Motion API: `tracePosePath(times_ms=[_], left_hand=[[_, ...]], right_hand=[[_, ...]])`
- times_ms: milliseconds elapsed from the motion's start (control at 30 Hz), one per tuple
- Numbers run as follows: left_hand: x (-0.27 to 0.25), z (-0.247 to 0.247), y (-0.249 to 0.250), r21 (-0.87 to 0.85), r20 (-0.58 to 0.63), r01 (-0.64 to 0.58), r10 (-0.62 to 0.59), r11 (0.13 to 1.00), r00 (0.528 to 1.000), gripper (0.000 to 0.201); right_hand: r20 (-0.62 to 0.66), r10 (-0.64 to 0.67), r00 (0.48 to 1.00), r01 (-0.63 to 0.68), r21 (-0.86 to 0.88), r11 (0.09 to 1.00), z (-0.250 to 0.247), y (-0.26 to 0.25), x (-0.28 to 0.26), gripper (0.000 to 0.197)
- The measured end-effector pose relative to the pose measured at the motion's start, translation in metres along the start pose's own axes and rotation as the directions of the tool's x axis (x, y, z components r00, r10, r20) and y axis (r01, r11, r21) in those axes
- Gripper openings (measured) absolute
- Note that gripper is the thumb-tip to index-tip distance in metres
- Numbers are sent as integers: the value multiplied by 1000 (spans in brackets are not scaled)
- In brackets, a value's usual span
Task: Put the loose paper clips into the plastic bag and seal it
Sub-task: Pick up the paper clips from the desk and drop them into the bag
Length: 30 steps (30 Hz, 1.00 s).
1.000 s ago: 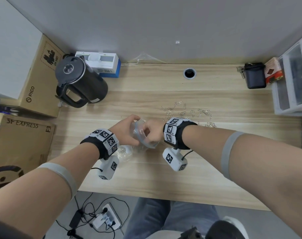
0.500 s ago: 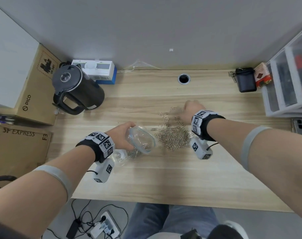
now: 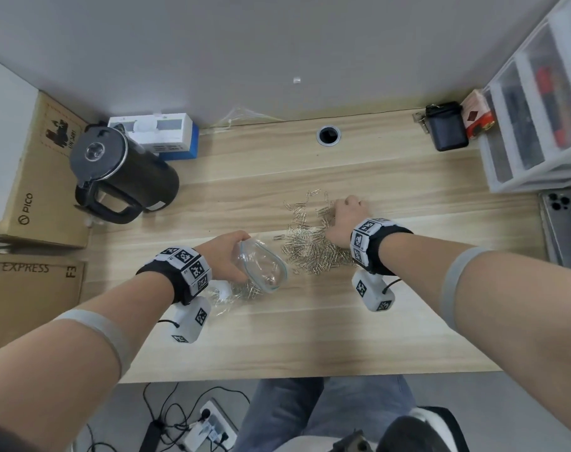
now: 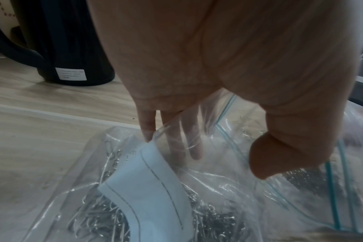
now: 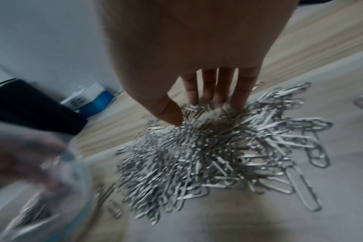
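Meanwhile right hand point(image 3: 346, 220) rakes paper clips point(image 3: 310, 252) beside bag point(image 3: 261, 269)

My left hand point(image 3: 225, 256) pinches the plastic bag point(image 3: 261, 272) at its mouth, thumb on one side, fingers point(image 4: 174, 134) on the other, my grip holding it open. My right hand point(image 3: 344, 220) reaches forward, fingertips point(image 5: 218, 98) extended down into the paper clips point(image 5: 207, 155).
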<state>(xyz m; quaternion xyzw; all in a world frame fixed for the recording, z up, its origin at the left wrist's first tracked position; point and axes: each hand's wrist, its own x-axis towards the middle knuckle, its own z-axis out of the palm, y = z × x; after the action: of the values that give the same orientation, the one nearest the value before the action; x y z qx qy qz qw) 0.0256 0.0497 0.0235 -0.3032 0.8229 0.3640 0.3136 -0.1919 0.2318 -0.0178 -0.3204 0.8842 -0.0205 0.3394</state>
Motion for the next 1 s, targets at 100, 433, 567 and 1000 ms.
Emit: tracePosePath(times_ms=[100, 433, 567, 1000], left_hand=[[-1, 1, 3, 13, 1, -2, 2, 1000, 1000, 66], [-2, 1, 1, 48, -14, -4, 5, 999, 1000, 66], [-3, 5, 2, 58, -14, -12, 13, 998, 1000, 65], [-15, 2, 14, 75, 1, 9, -9, 997, 1000, 72]], right_hand=[[84, -146, 986, 144, 23, 989, 2, -11, -8, 49], [-38, 198, 980, -201, -104, 974, -28, 35, -10, 49], [-25, 240, 971, -241, -141, 960, -19, 39, -14, 45], [61, -93, 994, 82, 163, 983, 1, 15, -31, 43]])
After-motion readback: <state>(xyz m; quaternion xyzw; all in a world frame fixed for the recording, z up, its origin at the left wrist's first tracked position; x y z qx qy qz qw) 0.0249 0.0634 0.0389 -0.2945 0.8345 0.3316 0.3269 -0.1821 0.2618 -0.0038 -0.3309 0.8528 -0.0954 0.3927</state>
